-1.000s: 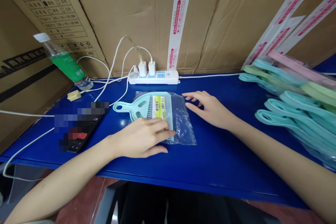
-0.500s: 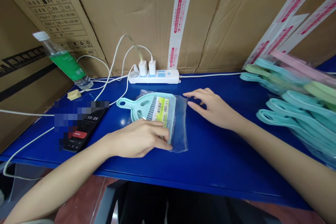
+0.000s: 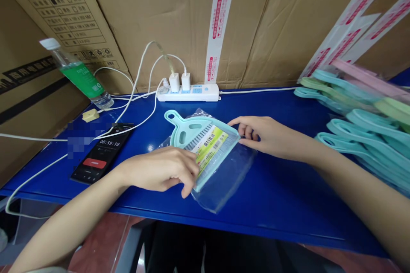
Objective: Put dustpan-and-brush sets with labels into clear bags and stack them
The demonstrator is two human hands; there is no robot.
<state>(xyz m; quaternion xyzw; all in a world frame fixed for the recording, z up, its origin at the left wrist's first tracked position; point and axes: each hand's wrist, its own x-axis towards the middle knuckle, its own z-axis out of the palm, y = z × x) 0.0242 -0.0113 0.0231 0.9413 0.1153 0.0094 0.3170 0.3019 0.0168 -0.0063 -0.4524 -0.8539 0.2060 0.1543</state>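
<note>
A light-teal dustpan [image 3: 192, 120] with a small brush [image 3: 201, 136] and a yellow-green label card [image 3: 212, 145] lies on the blue table, its handle toward the back left. Clear plastic bag film [image 3: 221, 187] spreads past its front edge and shows behind it; I cannot tell whether the whole pan is inside. My left hand [image 3: 169, 169] bends over the pan's near-left side, fingers curled at its front corner. At the opposite corner, my right hand [image 3: 261, 136] pinches the edge between thumb and forefinger, its other fingers folded.
More bagged dustpans [image 3: 361, 140] are piled at the right. A phone with a running timer [image 3: 101, 153] lies at the left, near a water bottle [image 3: 81, 77] and white cables. A power strip [image 3: 205, 93] stands along the cardboard boxes [image 3: 179, 17] at the back.
The dustpan and its film have turned clockwise and shifted slightly right. My right hand, earlier apart from the pan with fingers spread, has come onto its corner. My left hand has moved slightly left.
</note>
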